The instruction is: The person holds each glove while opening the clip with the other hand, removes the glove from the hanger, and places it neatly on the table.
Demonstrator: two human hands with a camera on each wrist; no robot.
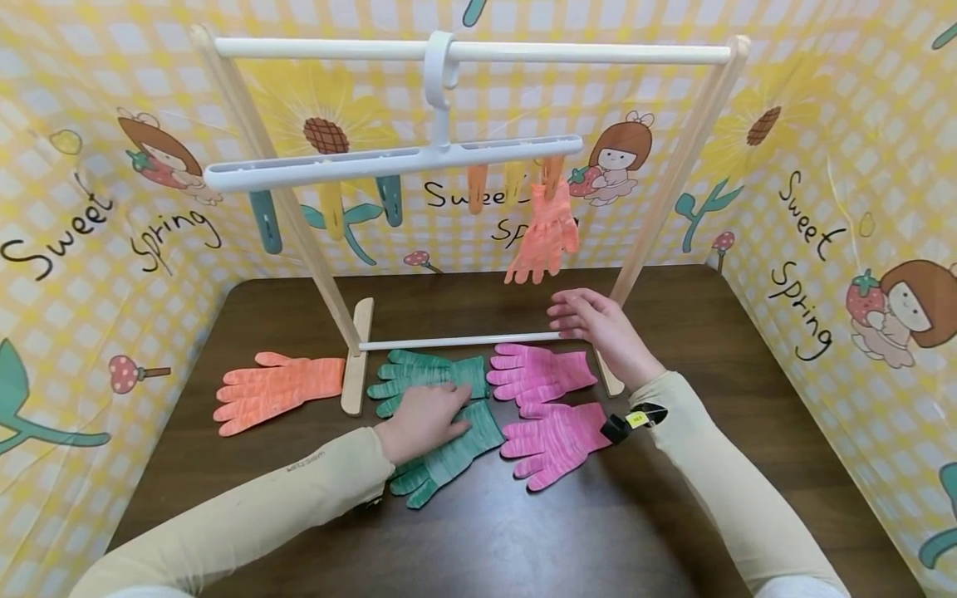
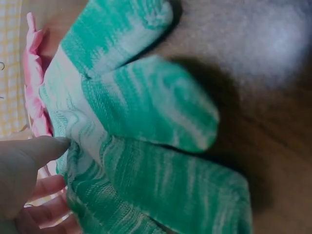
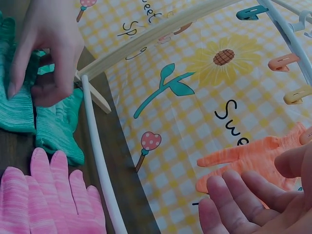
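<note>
Two green knit gloves lie near the middle of the table, an upper one (image 1: 467, 371) and a lower one (image 1: 459, 448). My left hand (image 1: 428, 422) rests over them, thumb apart from the fingers; the left wrist view shows its thumb (image 2: 44, 148) touching puckered green fabric. My right hand (image 1: 598, 325) is raised with loosely bent fingers, holding nothing, just below a hanging orange glove (image 1: 546, 237). An orange clothespin (image 1: 553, 177) clips that glove to the right end of a pale grey hanger (image 1: 321, 169). The glove partly hides behind my right hand in the right wrist view.
Two pink gloves (image 1: 542, 374) (image 1: 557, 444) lie right of the green ones, and another orange glove (image 1: 280, 390) lies at left. A wooden stand's white top rod (image 1: 583, 53) carries the hanger. Several other clothespins hang from it. A lower white rod (image 1: 419, 341) spans the stand's feet.
</note>
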